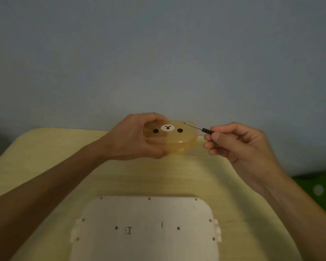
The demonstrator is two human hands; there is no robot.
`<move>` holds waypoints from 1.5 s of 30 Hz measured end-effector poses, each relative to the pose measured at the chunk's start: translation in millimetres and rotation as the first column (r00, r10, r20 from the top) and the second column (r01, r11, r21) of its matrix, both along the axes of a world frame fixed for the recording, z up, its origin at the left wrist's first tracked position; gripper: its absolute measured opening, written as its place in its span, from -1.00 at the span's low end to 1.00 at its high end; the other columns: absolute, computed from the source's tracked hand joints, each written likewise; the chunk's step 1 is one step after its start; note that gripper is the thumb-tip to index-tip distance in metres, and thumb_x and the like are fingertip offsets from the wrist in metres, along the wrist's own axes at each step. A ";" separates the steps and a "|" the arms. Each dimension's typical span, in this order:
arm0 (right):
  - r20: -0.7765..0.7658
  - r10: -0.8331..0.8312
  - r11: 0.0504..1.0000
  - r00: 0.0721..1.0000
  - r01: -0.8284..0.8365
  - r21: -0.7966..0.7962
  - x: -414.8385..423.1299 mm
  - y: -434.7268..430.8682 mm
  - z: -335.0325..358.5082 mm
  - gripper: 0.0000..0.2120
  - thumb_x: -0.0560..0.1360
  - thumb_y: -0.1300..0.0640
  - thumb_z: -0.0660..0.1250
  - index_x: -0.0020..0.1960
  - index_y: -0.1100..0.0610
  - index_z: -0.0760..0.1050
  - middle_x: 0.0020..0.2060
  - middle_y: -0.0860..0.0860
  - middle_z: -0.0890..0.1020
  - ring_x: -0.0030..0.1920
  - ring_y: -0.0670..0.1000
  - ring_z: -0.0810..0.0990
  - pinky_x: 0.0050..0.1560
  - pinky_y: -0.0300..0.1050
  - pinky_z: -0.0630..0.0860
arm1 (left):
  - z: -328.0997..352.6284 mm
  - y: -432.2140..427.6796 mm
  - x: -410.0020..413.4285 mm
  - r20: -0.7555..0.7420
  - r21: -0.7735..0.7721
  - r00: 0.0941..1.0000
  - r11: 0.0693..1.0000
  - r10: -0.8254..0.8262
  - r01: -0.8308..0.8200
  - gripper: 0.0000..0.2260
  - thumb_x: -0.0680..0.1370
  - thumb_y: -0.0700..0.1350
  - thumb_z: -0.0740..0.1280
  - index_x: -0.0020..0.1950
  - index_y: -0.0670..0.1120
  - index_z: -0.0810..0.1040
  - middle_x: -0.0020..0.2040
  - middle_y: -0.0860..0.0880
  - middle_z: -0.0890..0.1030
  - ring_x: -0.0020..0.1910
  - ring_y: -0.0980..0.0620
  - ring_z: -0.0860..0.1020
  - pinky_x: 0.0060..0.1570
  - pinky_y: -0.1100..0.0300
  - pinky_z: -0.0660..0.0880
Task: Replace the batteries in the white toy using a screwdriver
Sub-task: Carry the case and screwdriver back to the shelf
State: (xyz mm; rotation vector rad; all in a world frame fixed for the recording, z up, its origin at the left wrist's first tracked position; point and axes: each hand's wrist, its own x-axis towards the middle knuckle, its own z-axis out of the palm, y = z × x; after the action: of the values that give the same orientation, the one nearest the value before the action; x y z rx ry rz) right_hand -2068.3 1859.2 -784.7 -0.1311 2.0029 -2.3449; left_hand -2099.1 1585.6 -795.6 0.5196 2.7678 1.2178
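White toy [145, 228]: flat, rounded corners, screw holes, lower centre on the counter [45, 157]. Left hand [132, 138] grips an orange bear-face case [183, 139]; right hand [239, 146] pinches the screwdriver [205, 130].

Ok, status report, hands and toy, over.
Left hand grips translucent orange bear-face box. Right hand pinches small black-handled screwdriver. White plastic toy untouched on pale table, nothing blocking.

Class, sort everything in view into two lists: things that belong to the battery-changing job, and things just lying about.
Job: white toy, lying on the table; screwdriver, pinched in the right hand; orange bear box, gripped in the left hand (probably, contents unseen).
Lying about: green dotted surface beside the table.
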 end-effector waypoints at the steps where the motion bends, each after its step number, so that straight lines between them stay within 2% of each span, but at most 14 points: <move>1: 0.013 0.006 1.000 1.000 -0.006 -0.030 0.6 -4.9 23.1 -0.78 0.21 0.12 0.55 -0.16 0.17 0.73 -0.21 0.20 0.77 -0.27 0.07 0.77 -0.24 -0.17 0.68 | 23.8 -3.8 1.8 -0.008 -0.004 1.000 1.000 0.018 -0.018 -0.42 0.33 -0.12 0.68 0.31 0.07 0.60 0.11 0.24 0.67 0.04 0.44 0.61 -0.05 0.58 0.44; 6: 0.041 0.030 0.994 0.999 -0.025 -0.110 7.8 -23.4 191.4 -0.87 0.21 0.13 0.58 -0.25 0.11 0.72 -0.27 0.15 0.76 -0.31 0.03 0.75 -0.23 -0.16 0.67 | 196.6 -26.8 23.9 0.010 -0.027 0.997 0.997 0.071 -0.071 -0.37 0.29 -0.04 0.67 0.33 0.08 0.58 0.10 0.21 0.68 0.03 0.35 0.65 -0.06 0.52 0.47; 9: 0.043 0.068 0.992 0.997 -0.063 -0.108 15.1 -33.2 326.0 -0.66 0.14 -0.02 0.73 -0.24 0.11 0.70 -0.26 0.16 0.75 -0.30 0.05 0.75 -0.20 -0.13 0.68 | 336.1 -42.3 49.2 -0.026 -0.070 0.993 0.991 0.113 -0.115 -0.32 0.25 0.12 0.61 0.36 0.08 0.56 0.07 0.27 0.66 0.01 0.29 0.64 -0.05 0.50 0.45; 15: 0.071 0.162 0.987 0.984 -0.163 0.002 47.6 -65.3 573.9 -0.41 0.18 -0.25 0.68 0.10 0.04 0.75 -0.13 0.17 0.76 -0.17 0.15 0.73 0.11 0.16 0.66 | 601.7 -75.7 123.9 -0.091 -0.138 0.969 0.961 0.229 -0.240 -0.32 0.29 0.14 0.64 0.38 0.14 0.54 0.13 0.28 0.64 0.05 0.29 0.63 -0.05 0.44 0.51; 18: 0.061 0.188 0.982 0.980 -0.190 0.024 67.0 -86.3 660.0 -0.48 0.23 -0.25 0.64 0.06 0.03 0.76 -0.14 0.20 0.77 -0.13 0.17 0.77 0.16 0.22 0.65 | 695.0 -87.8 157.3 -0.156 -0.149 0.939 0.933 0.305 -0.328 -0.34 0.30 0.20 0.60 0.38 0.17 0.54 0.13 0.31 0.63 0.05 0.34 0.64 -0.04 0.45 0.53; 20: 0.027 0.214 0.977 0.977 -0.214 -0.006 75.4 -98.4 699.0 -0.70 0.34 -0.04 0.58 0.02 0.07 0.77 -0.16 0.21 0.77 -0.13 0.20 0.78 0.10 0.18 0.66 | 738.3 -89.5 176.3 -0.202 -0.154 0.912 0.908 0.356 -0.389 -0.35 0.31 0.24 0.55 0.38 0.18 0.54 0.10 0.34 0.62 0.04 0.35 0.61 -0.03 0.48 0.50; 22: -0.014 0.244 0.970 0.970 -0.244 0.004 81.2 -109.6 728.7 -0.87 0.45 0.21 0.49 -0.02 0.14 0.76 -0.17 0.20 0.78 -0.10 0.20 0.79 0.06 0.12 0.66 | 767.1 -90.3 193.5 -0.233 -0.144 0.880 0.880 0.414 -0.452 -0.36 0.32 0.23 0.55 0.38 0.16 0.56 0.09 0.32 0.61 0.06 0.32 0.60 -0.01 0.46 0.49; 25: -0.073 0.321 0.946 0.944 -0.316 0.077 88.8 -125.5 760.9 -0.85 0.54 0.39 0.42 0.00 0.22 0.72 -0.18 0.16 0.80 -0.10 0.13 0.80 0.03 0.02 0.72 | 794.1 -92.1 220.7 -0.294 -0.109 0.814 0.828 0.501 -0.549 -0.34 0.32 0.22 0.56 0.40 0.14 0.56 0.10 0.28 0.62 0.10 0.25 0.62 0.08 0.32 0.53; 27: -0.114 0.376 0.925 0.920 -0.366 0.098 96.0 -137.1 780.6 -0.86 0.53 0.38 0.44 0.01 0.22 0.71 -0.18 0.13 0.81 -0.10 0.07 0.80 0.01 -0.11 0.71 | 807.5 -96.9 240.8 -0.312 -0.077 0.757 0.778 0.575 -0.623 -0.33 0.30 0.25 0.54 0.40 0.17 0.56 0.12 0.28 0.64 0.10 0.23 0.63 0.14 0.27 0.53; 29: -0.146 0.434 0.900 0.889 -0.419 0.120 103.8 -150.5 795.9 -0.87 0.52 0.36 0.46 0.02 0.20 0.71 -0.17 0.09 0.81 -0.09 0.05 0.81 -0.01 -0.18 0.70 | 821.5 -103.6 264.3 -0.343 -0.036 0.683 0.718 0.645 -0.695 -0.32 0.29 0.27 0.54 0.39 0.18 0.57 0.11 0.31 0.65 0.10 0.29 0.62 0.12 0.37 0.50; 31: -0.180 0.478 0.878 0.860 -0.464 0.119 110.8 -160.7 811.2 -0.87 0.51 0.35 0.47 0.01 0.18 0.71 -0.16 0.08 0.81 -0.08 0.05 0.81 0.00 -0.16 0.71 | 833.1 -110.7 286.2 -0.345 -0.024 0.627 0.661 0.699 -0.750 -0.33 0.28 0.27 0.54 0.38 0.19 0.58 0.13 0.31 0.66 0.10 0.31 0.61 0.07 0.44 0.49; 35: -0.227 0.559 0.829 0.798 -0.543 0.132 135.5 -199.8 832.9 -0.87 0.50 0.32 0.49 0.02 0.17 0.71 -0.18 0.08 0.81 -0.09 0.08 0.81 -0.02 -0.11 0.73 | 856.6 -125.9 349.9 -0.390 -0.028 0.501 0.534 0.772 -0.845 -0.35 0.28 0.28 0.53 0.36 0.20 0.59 0.14 0.26 0.68 0.10 0.23 0.63 0.09 0.29 0.53; 40: -0.272 0.711 0.698 0.648 -0.697 0.163 222.8 -270.5 850.5 -0.89 0.48 0.23 0.53 0.00 0.12 0.72 -0.19 0.02 0.81 -0.13 0.02 0.81 -0.05 -0.14 0.72 | 874.2 -144.4 476.9 -0.422 -0.034 0.307 0.323 0.853 -0.946 -0.37 0.27 0.31 0.51 0.33 0.20 0.60 0.11 0.29 0.66 0.09 0.26 0.62 -0.01 0.48 0.48; 45: -0.253 0.852 0.497 0.459 -0.861 0.112 350.8 -332.4 858.2 -0.84 0.42 0.17 0.53 0.00 0.14 0.70 -0.21 0.03 0.81 -0.12 0.02 0.81 -0.03 -0.17 0.72 | 873.8 -150.7 630.0 -0.431 -0.057 0.104 0.088 0.896 -0.994 -0.34 0.26 0.34 0.51 0.35 0.26 0.57 0.11 0.32 0.65 0.09 0.26 0.61 0.03 0.41 0.47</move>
State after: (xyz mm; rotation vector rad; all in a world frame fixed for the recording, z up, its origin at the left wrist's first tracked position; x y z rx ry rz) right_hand -1717.5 1526.9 73.5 -1.2318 1.3825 -1.6852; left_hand -1469.1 1435.0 78.3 -1.6861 3.3877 0.5408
